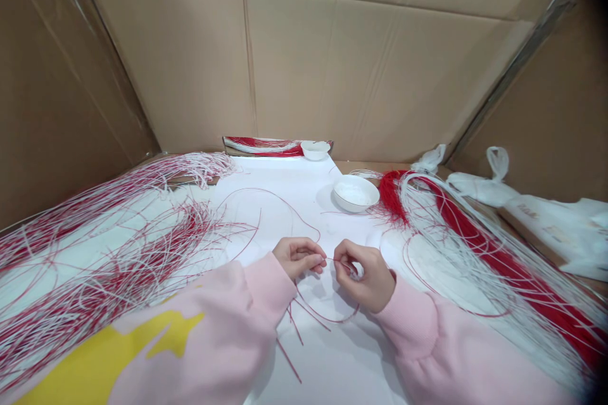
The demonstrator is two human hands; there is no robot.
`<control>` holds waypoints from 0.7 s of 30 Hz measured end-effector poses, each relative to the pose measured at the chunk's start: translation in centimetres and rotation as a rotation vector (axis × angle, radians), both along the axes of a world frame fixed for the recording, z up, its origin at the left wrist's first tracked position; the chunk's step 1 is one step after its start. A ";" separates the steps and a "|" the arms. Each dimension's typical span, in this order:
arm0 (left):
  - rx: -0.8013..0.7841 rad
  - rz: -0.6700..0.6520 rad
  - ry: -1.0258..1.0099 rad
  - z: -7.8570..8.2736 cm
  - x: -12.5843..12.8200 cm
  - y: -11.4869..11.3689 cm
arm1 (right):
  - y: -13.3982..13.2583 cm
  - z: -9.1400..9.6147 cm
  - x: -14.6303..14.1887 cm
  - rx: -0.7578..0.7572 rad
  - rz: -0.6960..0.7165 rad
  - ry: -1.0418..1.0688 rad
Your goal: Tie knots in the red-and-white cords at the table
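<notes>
Red strand (332, 260), thin and wire-like, spans the small gap between the two hands just above a white sheet (327, 367), with a long loop of it hanging toward the near side. The left hand (299, 257) has thumb and forefinger closed together on it, and the right hand (358, 275) curls inward, its fingers (342, 264) pinched shut on the same length; just how the tips meet is partly hidden by the knuckles. A strand this fine handles best when pinched close to the working point, with the hands kept near each other so it cannot kink and the loose loop kept away from the piles. Pink sleeves (270, 285) cover both forearms. Beyond the hands, on the sheet, stands a white bowl (355, 193) holding something white, too pale to tell what; a smaller white bowl (315, 150) sits at the far edge beside a shallow tray (278, 147) of red and white strands. Big bundles (109, 266) of the same strands lie left and right of the sheet, white plastic bags (546, 228) lie far right, and cardboard walls (380, 63) enclose the worktop (361, 166).
</notes>
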State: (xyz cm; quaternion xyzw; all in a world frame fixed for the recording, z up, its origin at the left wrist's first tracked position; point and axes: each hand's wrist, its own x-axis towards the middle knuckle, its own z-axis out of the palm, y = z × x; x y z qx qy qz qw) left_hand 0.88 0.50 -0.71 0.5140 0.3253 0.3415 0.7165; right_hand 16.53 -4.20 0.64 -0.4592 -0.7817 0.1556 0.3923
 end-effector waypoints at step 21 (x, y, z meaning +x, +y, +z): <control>0.101 -0.021 0.056 -0.4 -0.1 0.2 | 0.0 0.1 -0.1 0.013 -0.001 -0.020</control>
